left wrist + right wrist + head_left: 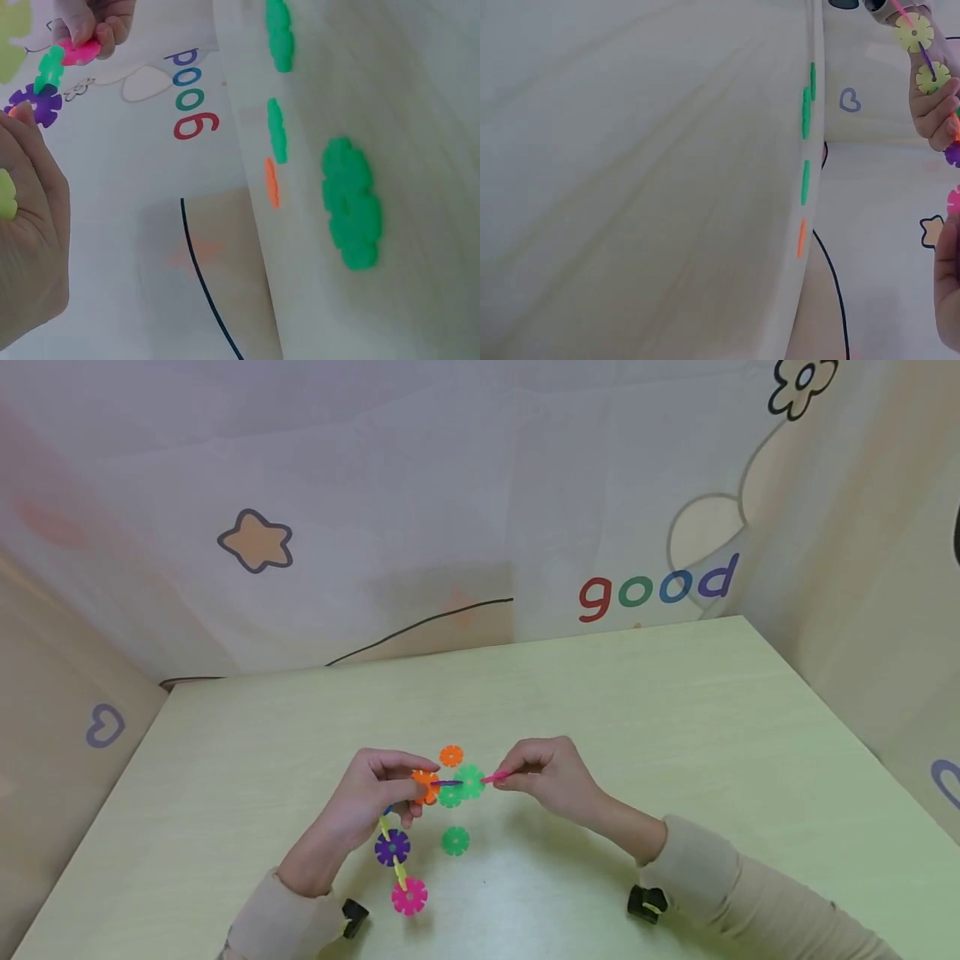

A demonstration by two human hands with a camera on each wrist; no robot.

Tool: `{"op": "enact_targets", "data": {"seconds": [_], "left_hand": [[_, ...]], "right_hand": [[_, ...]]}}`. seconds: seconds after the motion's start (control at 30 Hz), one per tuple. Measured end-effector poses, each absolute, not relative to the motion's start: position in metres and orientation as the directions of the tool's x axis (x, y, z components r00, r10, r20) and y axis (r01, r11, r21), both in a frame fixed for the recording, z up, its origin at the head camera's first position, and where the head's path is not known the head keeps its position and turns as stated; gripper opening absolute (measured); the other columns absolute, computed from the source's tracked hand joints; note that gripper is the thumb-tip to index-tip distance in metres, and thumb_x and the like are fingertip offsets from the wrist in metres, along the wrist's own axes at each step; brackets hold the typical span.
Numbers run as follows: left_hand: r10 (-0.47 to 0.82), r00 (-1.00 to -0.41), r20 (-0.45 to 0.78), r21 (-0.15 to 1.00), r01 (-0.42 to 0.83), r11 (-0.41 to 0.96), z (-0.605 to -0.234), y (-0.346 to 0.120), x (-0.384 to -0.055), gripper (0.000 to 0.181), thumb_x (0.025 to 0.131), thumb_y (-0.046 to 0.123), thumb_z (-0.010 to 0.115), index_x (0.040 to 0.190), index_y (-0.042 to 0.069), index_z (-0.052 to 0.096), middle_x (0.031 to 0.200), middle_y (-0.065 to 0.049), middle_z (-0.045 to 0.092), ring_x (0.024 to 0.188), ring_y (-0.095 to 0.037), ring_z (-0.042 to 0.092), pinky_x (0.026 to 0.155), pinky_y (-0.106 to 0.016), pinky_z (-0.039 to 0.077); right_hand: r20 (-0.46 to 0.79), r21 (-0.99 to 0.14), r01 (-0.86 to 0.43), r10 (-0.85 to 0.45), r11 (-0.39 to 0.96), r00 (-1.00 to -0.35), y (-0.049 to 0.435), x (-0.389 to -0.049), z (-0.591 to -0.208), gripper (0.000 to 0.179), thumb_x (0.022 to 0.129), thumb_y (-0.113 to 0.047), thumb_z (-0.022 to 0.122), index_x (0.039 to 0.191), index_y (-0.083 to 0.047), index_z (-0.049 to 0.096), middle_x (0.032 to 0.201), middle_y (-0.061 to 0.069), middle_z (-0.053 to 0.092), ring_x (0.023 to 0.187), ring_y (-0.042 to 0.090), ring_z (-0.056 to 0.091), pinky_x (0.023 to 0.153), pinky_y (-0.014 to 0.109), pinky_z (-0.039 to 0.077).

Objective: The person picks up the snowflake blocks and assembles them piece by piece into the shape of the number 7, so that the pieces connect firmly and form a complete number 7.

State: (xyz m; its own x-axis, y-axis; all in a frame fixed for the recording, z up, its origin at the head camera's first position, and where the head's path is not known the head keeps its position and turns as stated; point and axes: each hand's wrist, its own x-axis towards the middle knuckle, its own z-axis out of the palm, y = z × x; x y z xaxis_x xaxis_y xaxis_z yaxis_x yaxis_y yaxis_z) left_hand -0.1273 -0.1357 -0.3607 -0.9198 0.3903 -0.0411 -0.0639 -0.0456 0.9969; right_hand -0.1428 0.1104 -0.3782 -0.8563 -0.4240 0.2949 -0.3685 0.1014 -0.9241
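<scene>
My left hand point(371, 793) pinches an orange notched snowflake disc point(424, 786), part of a chain of plastic discs. From it a purple disc point(447, 783), seen edge-on, leads to a green disc point(471, 782). Between thumb and fingers, my right hand point(558, 777) holds a pink disc point(496, 777) at the green one's edge; whether they are locked together I cannot tell. Below the left hand hangs the rest of the chain, with yellow links, a purple disc point(392, 847) and a bright pink disc point(409, 896) at its end. Left fingers partly hide the chain's middle.
On the pale table point(262, 793) lie a loose orange disc point(451, 756) and green discs, one point(455, 841) nearer me and another point(450, 796) behind the chain. A printed cloth point(420, 485) stands along the back edge. Black wrist mounts point(647, 903) sit at both sleeves.
</scene>
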Motion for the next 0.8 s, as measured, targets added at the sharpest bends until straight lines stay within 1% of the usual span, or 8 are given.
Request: {"op": "enact_targets", "data": {"seconds": [0.07, 0.17, 0.33, 0.4, 0.5, 0.67, 0.73, 0.8], "left_hand": [[0.397, -0.917, -0.037, 0.997, -0.061, -0.049, -0.359, -0.136, -0.128, 0.030, 0.078, -0.010, 0.056, 0.086, 0.014, 0.072, 0.061, -0.005, 0.061, 0.047, -0.012, 0.053, 0.045, -0.022, 0.048], [0.402, -0.915, -0.040, 0.996, -0.067, -0.053, -0.359, -0.137, -0.129, 0.030, 0.078, -0.010, 0.055, 0.086, 0.014, 0.072, 0.062, -0.005, 0.061, 0.047, -0.012, 0.053, 0.045, -0.021, 0.047], [0.421, -0.906, -0.040, 0.996, -0.071, -0.060, -0.361, -0.137, -0.127, 0.026, 0.079, -0.009, 0.056, 0.088, 0.010, 0.072, 0.063, -0.006, 0.062, 0.047, -0.012, 0.054, 0.046, -0.021, 0.048], [0.423, -0.905, -0.037, 0.996, -0.070, -0.061, -0.361, -0.136, -0.126, 0.023, 0.078, -0.009, 0.056, 0.090, 0.005, 0.071, 0.063, -0.006, 0.062, 0.047, -0.012, 0.054, 0.046, -0.021, 0.048], [0.421, -0.907, -0.029, 0.996, -0.062, -0.065, -0.361, -0.136, -0.125, 0.021, 0.078, -0.009, 0.056, 0.092, 0.000, 0.069, 0.063, -0.006, 0.062, 0.047, -0.012, 0.054, 0.045, -0.021, 0.047], [0.454, -0.891, -0.026, 0.996, -0.062, -0.063, -0.363, -0.135, -0.126, 0.019, 0.079, -0.008, 0.058, 0.095, -0.003, 0.066, 0.063, -0.006, 0.063, 0.048, -0.013, 0.055, 0.046, -0.022, 0.048], [0.471, -0.882, -0.031, 0.996, -0.065, -0.057, -0.365, -0.134, -0.126, 0.019, 0.080, -0.006, 0.059, 0.098, -0.007, 0.063, 0.064, -0.006, 0.063, 0.050, -0.013, 0.056, 0.047, -0.022, 0.049], [0.480, -0.876, -0.039, 0.996, -0.071, -0.049, -0.366, -0.133, -0.125, 0.023, 0.081, -0.004, 0.059, 0.103, -0.012, 0.057, 0.065, -0.005, 0.063, 0.051, -0.013, 0.057, 0.048, -0.022, 0.049]], "right_hand": [[0.323, -0.913, -0.395, -0.406, 0.105, -0.855, 0.109, -0.142, -0.378, 0.007, 0.072, 0.005, 0.072, 0.072, 0.000, 0.069, 0.072, 0.007, 0.066, 0.066, 0.015, 0.062, 0.061, 0.028, 0.053], [0.357, -0.898, -0.427, -0.388, 0.109, -0.849, 0.107, -0.141, -0.376, 0.008, 0.071, 0.007, 0.072, 0.071, 0.000, 0.069, 0.071, 0.007, 0.066, 0.065, 0.014, 0.061, 0.061, 0.028, 0.053], [0.404, -0.876, -0.472, -0.390, 0.094, -0.827, 0.106, -0.143, -0.381, 0.010, 0.071, 0.008, 0.072, 0.071, -0.002, 0.069, 0.070, 0.008, 0.066, 0.064, 0.014, 0.062, 0.061, 0.028, 0.053], [0.414, -0.871, -0.483, -0.398, 0.086, -0.818, 0.106, -0.144, -0.380, 0.011, 0.071, 0.008, 0.071, 0.070, -0.002, 0.069, 0.070, 0.009, 0.065, 0.064, 0.014, 0.062, 0.061, 0.029, 0.053], [0.414, -0.868, -0.489, -0.414, 0.088, -0.810, 0.107, -0.146, -0.378, 0.011, 0.071, 0.009, 0.071, 0.070, -0.003, 0.069, 0.070, 0.009, 0.066, 0.065, 0.014, 0.062, 0.062, 0.029, 0.054], [0.407, -0.862, -0.493, -0.420, 0.116, -0.811, 0.111, -0.148, -0.375, 0.008, 0.071, 0.007, 0.072, 0.073, -0.001, 0.069, 0.072, 0.008, 0.066, 0.066, 0.013, 0.061, 0.064, 0.028, 0.054], [0.389, -0.875, -0.471, -0.417, 0.113, -0.822, 0.112, -0.150, -0.374, 0.007, 0.072, 0.007, 0.071, 0.076, 0.001, 0.069, 0.074, 0.010, 0.066, 0.067, 0.013, 0.062, 0.065, 0.029, 0.054], [0.357, -0.893, -0.436, -0.416, 0.109, -0.836, 0.113, -0.151, -0.374, 0.008, 0.073, 0.006, 0.071, 0.079, 0.003, 0.069, 0.077, 0.013, 0.066, 0.069, 0.015, 0.063, 0.066, 0.029, 0.054]]}}
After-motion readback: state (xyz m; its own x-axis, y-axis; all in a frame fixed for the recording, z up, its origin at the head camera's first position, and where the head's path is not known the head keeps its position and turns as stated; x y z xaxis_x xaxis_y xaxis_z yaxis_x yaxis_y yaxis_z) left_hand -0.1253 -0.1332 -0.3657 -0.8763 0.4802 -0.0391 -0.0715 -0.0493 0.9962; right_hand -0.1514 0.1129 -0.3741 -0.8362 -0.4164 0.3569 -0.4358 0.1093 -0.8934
